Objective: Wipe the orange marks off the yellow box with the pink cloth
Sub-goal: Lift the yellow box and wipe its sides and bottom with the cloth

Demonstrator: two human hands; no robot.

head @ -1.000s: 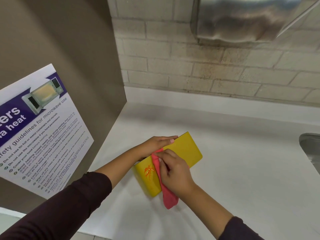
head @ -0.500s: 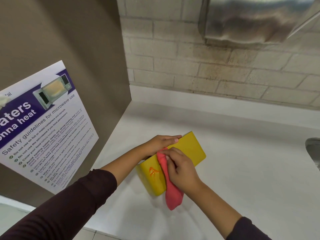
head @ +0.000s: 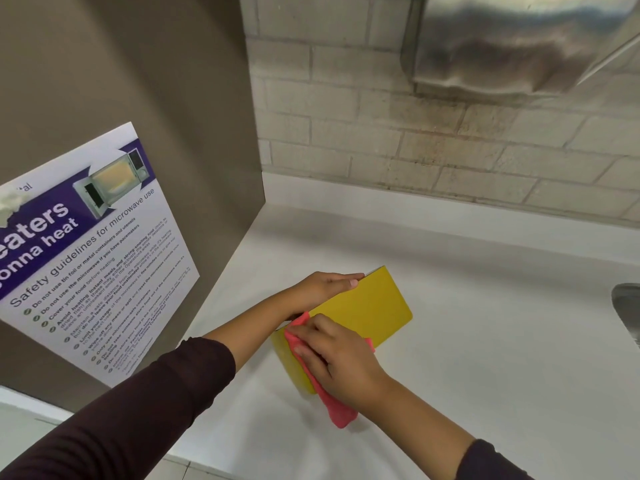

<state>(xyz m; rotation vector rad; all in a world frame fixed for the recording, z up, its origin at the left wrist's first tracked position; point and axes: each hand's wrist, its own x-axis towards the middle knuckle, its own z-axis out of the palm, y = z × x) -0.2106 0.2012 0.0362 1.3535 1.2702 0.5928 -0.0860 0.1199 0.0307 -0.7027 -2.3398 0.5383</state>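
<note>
On the smooth white worktop [head: 485,341] stands the glossy, flat yellow box [head: 374,306]. The left hand [head: 322,287] lays straight fingers along its top edge. The right hand [head: 343,358] grips the soft pink cloth [head: 337,410] in curled fingers, now slid over the previously visible orange marks.

The pink cloth [head: 341,414] drapes over the yellow box [head: 372,306].

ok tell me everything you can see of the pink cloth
The pink cloth looks like soft plain fabric, bunched into a creased strip. The right hand holds its upper part pressed against the near face of the yellow box and hides much of it; pink edges show past the fingertips and at the hand's far side. Its loose tail hangs below the box towards the white counter; contact there is unclear.
</note>
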